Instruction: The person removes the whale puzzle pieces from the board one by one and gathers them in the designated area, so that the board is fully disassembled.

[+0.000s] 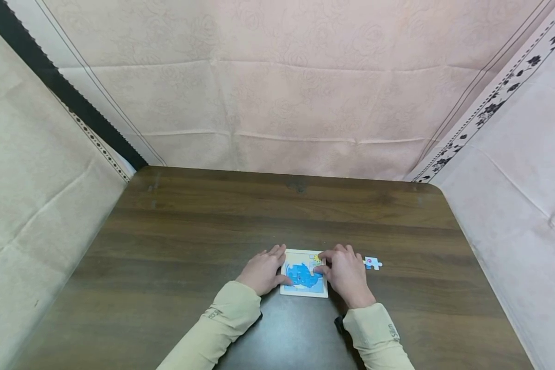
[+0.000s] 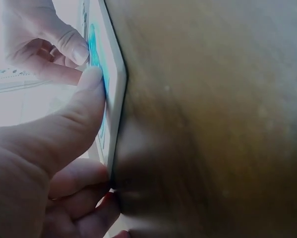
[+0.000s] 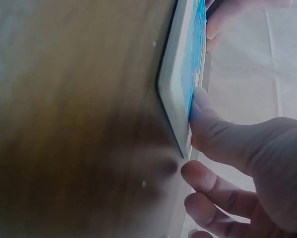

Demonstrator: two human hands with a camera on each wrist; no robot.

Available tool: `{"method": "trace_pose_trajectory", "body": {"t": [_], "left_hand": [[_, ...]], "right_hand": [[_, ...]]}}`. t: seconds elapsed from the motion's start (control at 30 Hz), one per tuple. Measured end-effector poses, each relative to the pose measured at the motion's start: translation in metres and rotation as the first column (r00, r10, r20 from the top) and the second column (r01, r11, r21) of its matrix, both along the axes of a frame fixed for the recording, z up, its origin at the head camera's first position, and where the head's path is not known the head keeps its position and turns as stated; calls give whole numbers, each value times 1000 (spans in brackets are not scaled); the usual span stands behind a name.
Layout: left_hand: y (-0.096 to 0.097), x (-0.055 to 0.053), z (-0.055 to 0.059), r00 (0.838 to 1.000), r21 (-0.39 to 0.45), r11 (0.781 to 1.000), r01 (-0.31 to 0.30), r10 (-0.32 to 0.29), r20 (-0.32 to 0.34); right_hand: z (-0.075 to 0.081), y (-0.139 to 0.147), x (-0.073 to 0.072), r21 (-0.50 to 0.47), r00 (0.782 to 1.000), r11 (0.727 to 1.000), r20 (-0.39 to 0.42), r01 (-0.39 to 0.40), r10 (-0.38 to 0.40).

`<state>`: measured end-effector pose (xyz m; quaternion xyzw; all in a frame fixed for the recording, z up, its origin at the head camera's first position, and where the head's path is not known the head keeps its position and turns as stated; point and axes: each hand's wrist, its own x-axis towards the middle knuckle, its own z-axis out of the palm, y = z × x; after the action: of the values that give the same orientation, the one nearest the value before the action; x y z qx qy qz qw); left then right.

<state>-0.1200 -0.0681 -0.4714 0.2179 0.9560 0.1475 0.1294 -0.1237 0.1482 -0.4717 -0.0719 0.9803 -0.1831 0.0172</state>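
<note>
A small square jigsaw puzzle in a pale frame lies on the table, its picture a blue animal with a yellow sun. My left hand grips the frame's left side, thumb over the picture and fingers bent along the edge. At the right side, my right hand has its thumb and index finger on the face, about a puzzle piece they mostly hide. A pale gap shows near that thumb's tip. The right wrist view shows the thumb on the face and the other fingers bent beside the frame.
One loose blue jigsaw piece lies on the table just right of my right hand. The brown wooden table has rounded far corners. Pale cloth hangs behind it and at both sides.
</note>
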Motion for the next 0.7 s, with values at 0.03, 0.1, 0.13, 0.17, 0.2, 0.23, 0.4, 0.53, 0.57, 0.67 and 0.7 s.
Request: {"method": "trace_pose_trajectory", "body": {"t": [0.03,0.1,0.13,0.17,0.2,0.23,0.4,0.53,0.57,0.67,0.7], "left_hand": [[0,0,0,1000,11,1000,0,0,0],[0,0,-1,1000,24,1000,1,-1,0],[0,0,-2,1000,25,1000,2,-2,-3],[0,-1,-2,1000,24,1000,2,-2,-6],[0,-1,-3,1000,21,1000,2,-2,-10],[0,-1,-3,1000,14,1000,3,-2,-14],[0,0,-2,1000,2,1000,-2,2,-28],[1,0,0,999,-2,1000,-1,1,-34],[1,0,0,999,-6,1000,-1,1,-34],[1,0,0,999,-16,1000,2,-3,-41],[1,0,0,999,-19,1000,2,-3,-40]], "right_hand": [[0,0,0,2,1000,1000,-2,1,-1],[0,0,0,5,1000,1000,-5,2,-2],[0,0,-1,7,1000,1000,-6,0,0],[0,0,-1,9,1000,1000,-7,-2,2],[0,0,-1,13,1000,1000,-8,-5,5],[0,0,-1,16,1000,1000,-10,-10,10],[2,-1,-2,48,999,998,-20,-29,30],[3,-1,-3,103,998,993,-26,-52,55],[4,-2,-4,118,998,991,-27,-60,63],[5,-3,-5,158,995,984,-35,-83,89],[5,-3,-6,164,995,982,-36,-89,96]]}}
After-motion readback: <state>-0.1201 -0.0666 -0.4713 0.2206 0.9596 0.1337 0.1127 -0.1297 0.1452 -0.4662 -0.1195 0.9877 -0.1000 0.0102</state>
